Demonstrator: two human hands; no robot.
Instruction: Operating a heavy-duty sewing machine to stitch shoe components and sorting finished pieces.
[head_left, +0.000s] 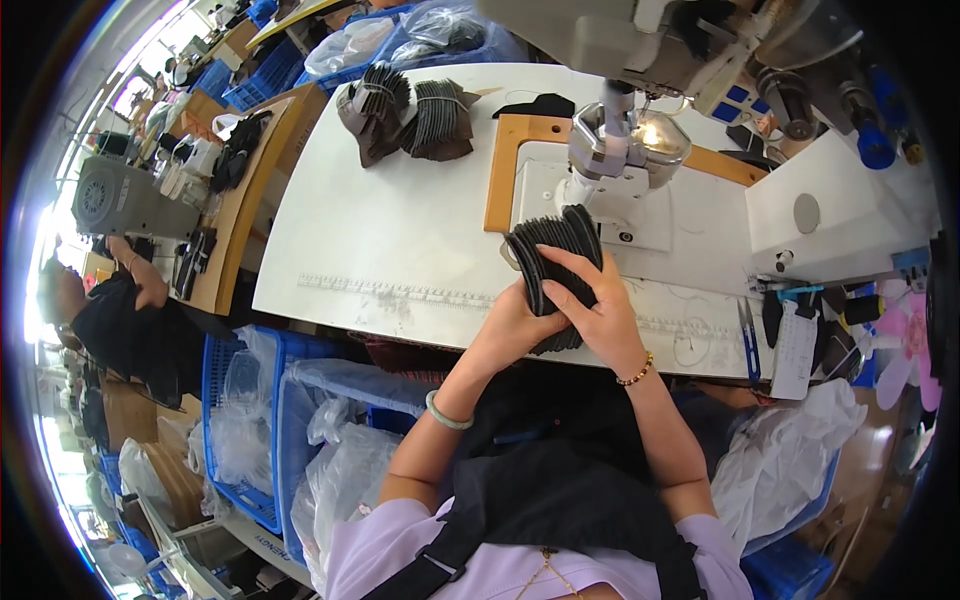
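Note:
A thick stack of black fabric pieces (555, 250) is held between my two hands, its layered edges fanned out on top. My left hand (520, 318) wraps the stack's lower left side. Across its right side lie the fingers of my right hand (595, 300), thumb and fingers pressed against the layers. The stack is just in front of the sewing machine's needle area (590, 185), over the white table (400, 240). Farther back on the left of the table lie two tied bundles of dark pieces, one bundle (375, 115) beside the other bundle (440, 120).
The machine head (640, 50) overhangs the table's back right. Blue tweezers (748, 340) lie at the right edge near a white tag (795, 350). Blue crates with plastic bags, such as one crate (240, 430), stand at the left. Another person (130, 310) works at far left.

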